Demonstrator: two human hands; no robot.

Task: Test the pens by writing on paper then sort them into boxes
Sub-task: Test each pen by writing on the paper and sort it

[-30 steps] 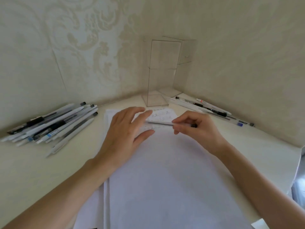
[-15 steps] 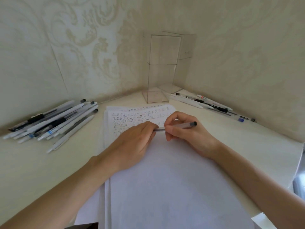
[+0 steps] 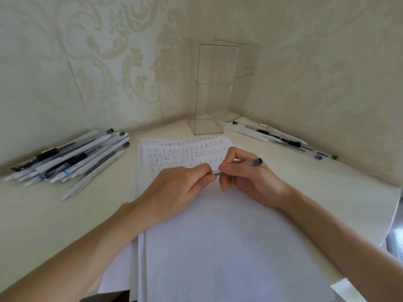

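Observation:
Both hands hold one clear pen [image 3: 250, 163] with a dark end above the white paper [image 3: 229, 236]. My right hand [image 3: 246, 177] grips its barrel. My left hand [image 3: 181, 188] pinches the pen's left end, which its fingers hide. Rows of written test marks [image 3: 185, 155] fill the top of the sheet. A heap of several white and black pens [image 3: 69, 160] lies at the left. Several more pens [image 3: 277, 136] lie along the right wall. Two tall clear boxes [image 3: 211, 90] stand in the corner, one behind the other.
Patterned walls close off the far side and the right of the cream table [image 3: 43, 214]. More sheets [image 3: 122, 269] lie under the top sheet. The table's right edge [image 3: 392, 214] drops off near my right forearm.
My left hand went from flat over the paper to closed on the pen's left end. My right hand kept its hold on the pen. The written marks came into sight.

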